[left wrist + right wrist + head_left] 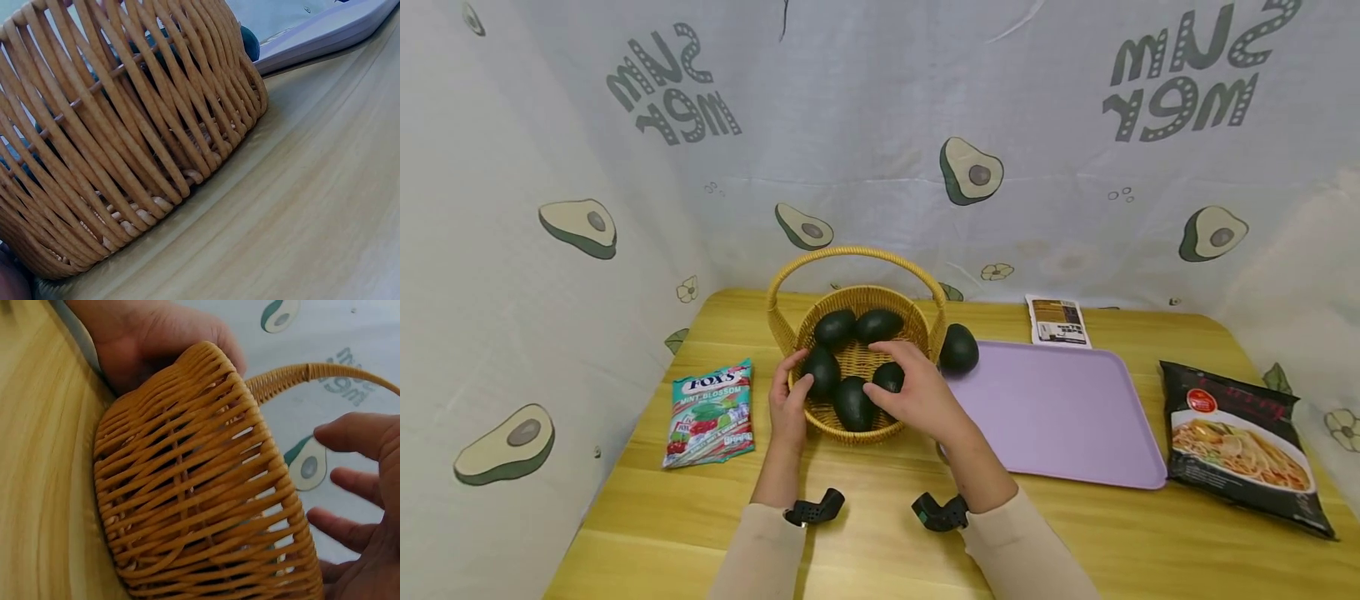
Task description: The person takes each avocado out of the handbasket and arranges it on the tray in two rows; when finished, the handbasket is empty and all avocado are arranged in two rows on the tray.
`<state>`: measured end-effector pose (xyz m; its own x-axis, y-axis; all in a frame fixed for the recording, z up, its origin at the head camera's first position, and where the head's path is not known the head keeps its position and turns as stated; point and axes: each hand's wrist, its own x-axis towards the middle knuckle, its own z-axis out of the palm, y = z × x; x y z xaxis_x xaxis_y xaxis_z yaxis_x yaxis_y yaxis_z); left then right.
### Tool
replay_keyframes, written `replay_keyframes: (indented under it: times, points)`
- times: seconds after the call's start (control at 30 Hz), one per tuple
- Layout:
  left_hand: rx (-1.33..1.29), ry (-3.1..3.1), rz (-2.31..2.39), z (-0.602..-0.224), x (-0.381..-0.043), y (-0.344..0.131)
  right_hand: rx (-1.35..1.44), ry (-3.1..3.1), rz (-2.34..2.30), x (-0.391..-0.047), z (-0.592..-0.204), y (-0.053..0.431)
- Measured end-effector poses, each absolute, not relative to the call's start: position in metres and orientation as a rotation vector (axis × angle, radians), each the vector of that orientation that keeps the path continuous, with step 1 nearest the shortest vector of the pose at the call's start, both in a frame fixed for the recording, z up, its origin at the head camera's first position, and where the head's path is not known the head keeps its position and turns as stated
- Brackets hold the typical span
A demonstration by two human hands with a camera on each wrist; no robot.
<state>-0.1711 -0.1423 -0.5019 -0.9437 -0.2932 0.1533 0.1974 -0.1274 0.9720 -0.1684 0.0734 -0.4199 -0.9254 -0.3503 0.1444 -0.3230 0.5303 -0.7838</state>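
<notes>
A yellow wicker basket [850, 435] with a tall arched handle stands on the table with several dark green avocados in it. My left hand [788, 408] holds the basket's left side, its thumb over the rim beside an avocado [822, 372]. Over the right side of the basket hovers my right hand [920, 393], fingers spread and slightly bent around a smaller-looking avocado [889, 377]. In the right wrist view the right hand's fingers [347, 530] stand apart above the rim with nothing seen between them. The left wrist view shows mostly woven basket wall [144, 125].
Another avocado [958, 350] lies just right of the basket, by a lilac tray [1052, 417]. A mint candy bag [711, 415] lies on the left. A small packet [1058, 322] lies behind the tray, and a black noodle bag [1243, 450] lies at far right.
</notes>
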Motion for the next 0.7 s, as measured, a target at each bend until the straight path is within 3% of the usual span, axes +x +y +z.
replay_keyframes:
  times: [0.27,0.7]
  points:
    - [0.127,-1.83,-2.135,-0.504,-0.171,-0.141,-0.421,2.661,-1.239,-0.178,-0.413,0.061]
    - [0.116,-1.847,-2.111,-0.503,-0.173,-0.142,-0.453,2.545,-1.36,-0.199,-0.425,0.053]
